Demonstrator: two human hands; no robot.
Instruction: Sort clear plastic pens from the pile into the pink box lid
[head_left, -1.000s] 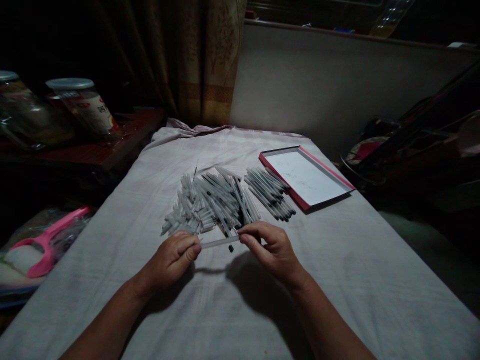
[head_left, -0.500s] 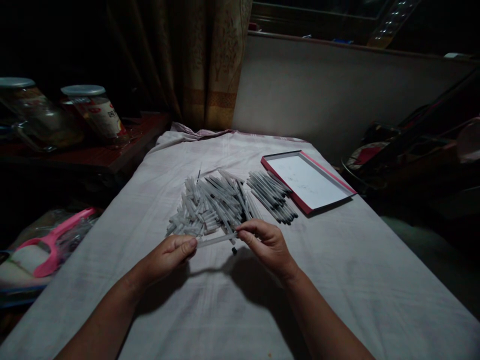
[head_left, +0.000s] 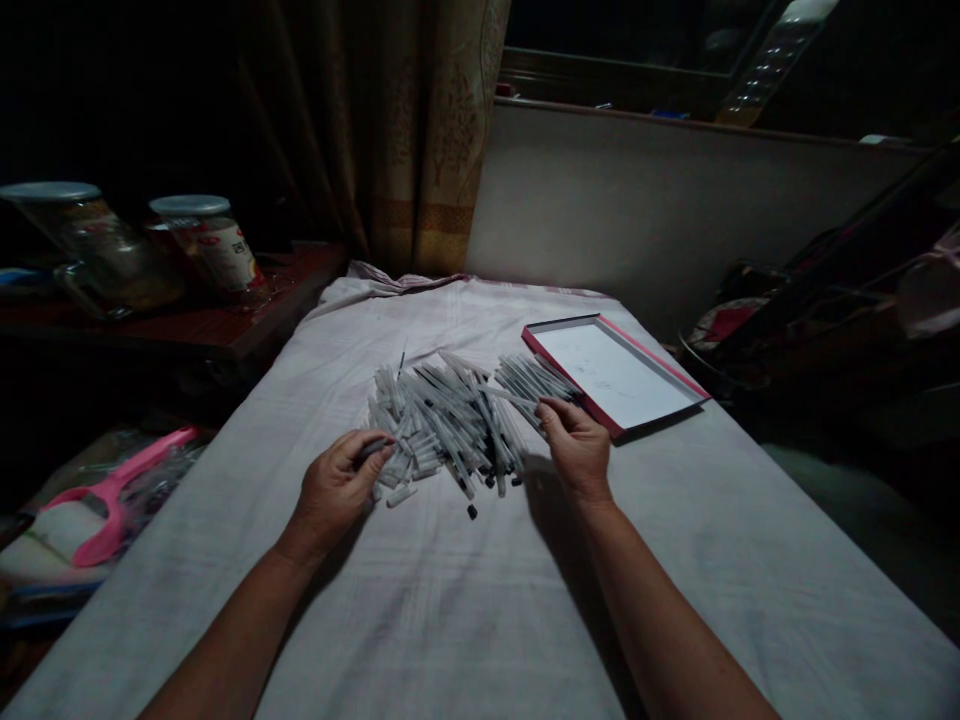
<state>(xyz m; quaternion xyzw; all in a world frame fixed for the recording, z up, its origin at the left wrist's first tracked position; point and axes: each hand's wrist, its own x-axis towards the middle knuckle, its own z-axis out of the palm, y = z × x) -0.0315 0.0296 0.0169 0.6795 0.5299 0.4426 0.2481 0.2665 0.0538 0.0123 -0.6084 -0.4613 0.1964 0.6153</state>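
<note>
My right hand (head_left: 577,445) pinches a translucent pen (head_left: 510,397) near one end. The pen points left across the loose pile of pens (head_left: 450,405) on the cloth. My left hand (head_left: 337,490) is closed on a small greyish piece (head_left: 373,448) that looks like a pen cap, partly hidden by the fingers. Clear caps (head_left: 386,395) lie heaped on the pile's left side, one loose cap (head_left: 401,497) in front. Beside my right hand, a row of pens (head_left: 532,375) lies lined up, its near ends covered by the hand. A small black piece (head_left: 472,512) sits before the pile.
A shallow red-edged box lid (head_left: 619,370) with a white inside lies at the back right. A plaid sheet (head_left: 420,620) covers the surface. Jars (head_left: 214,250) stand on a dark red table (head_left: 255,320) at left, above a pink plastic item (head_left: 116,495).
My hands have moved apart from the pen they both held. The right has carried it right and away from me, towards the lined-up pens; the left keeps a small piece.
</note>
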